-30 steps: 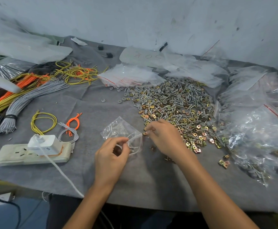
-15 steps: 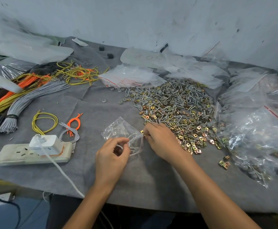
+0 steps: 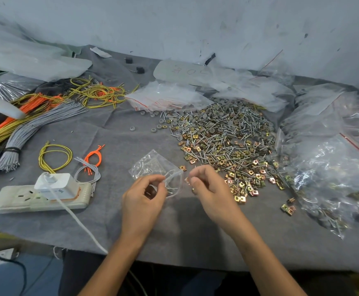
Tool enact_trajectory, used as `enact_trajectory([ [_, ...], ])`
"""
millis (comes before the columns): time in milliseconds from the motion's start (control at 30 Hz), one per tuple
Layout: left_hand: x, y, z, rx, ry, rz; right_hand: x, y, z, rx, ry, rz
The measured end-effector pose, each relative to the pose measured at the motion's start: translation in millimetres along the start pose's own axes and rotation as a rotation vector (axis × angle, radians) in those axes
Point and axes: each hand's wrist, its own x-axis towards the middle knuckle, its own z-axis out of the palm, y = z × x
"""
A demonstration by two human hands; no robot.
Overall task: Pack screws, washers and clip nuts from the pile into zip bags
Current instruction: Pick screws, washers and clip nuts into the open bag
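The desk cloth (image 3: 144, 236) is plain grey. The pile mixes silver screws (image 3: 234, 116), grey washers (image 3: 154, 130) and brass-gold clip nuts (image 3: 240, 198). The zip bag (image 3: 153, 165) is clear, and the stacked bags (image 3: 165, 97) have red stripes. The wire bundle (image 3: 35, 127) is grey, the wire loop (image 3: 54, 155) is yellow-green, and the power strip (image 3: 14, 201) is cream with orange trim.

right hand (image 3: 208, 189) from the pile (image 3: 227, 135) edge over to the zip bag (image 3: 153, 165) mouth

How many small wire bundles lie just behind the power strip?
3: yellow loop at left, orange bundle at right, grey bundle below it, nearest the power strip. None seems hidden.
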Motion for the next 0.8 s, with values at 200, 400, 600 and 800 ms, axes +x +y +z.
enact_trajectory([
  [200,-1,0,-1,-0.01,-0.002,-0.021,-9,-11,31,-0.398,0.006,-0.131],
  [400,-3,1,-2,-0.025,-0.006,0.013,-9,-9,44,-0.547,0.086,-0.209],
  [600,-2,0,0,-0.012,-0.029,0.001,-26,4,7,-0.473,0.097,-0.195],
  [800,-2,2,1,-0.039,-0.042,0.006,-50,28,-75,-0.576,0.219,-0.006],
])
